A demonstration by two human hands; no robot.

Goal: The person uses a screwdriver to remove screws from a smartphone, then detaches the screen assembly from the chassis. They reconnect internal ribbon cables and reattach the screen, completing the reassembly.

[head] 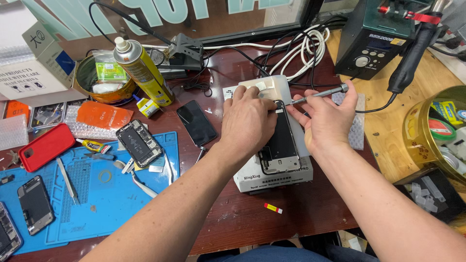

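An opened phone body lies on a white heating pad box in the middle of the dark wooden table. My left hand presses down on the phone's upper left part, fingers spread over the pad. My right hand grips a thin grey screwdriver, its tip touching the phone's top edge near my left fingers.
A blue work mat at left carries another opened phone, tweezers and phone parts. Nearby are a black phone, a yellow spray can, a red case, a soldering station and tangled cables.
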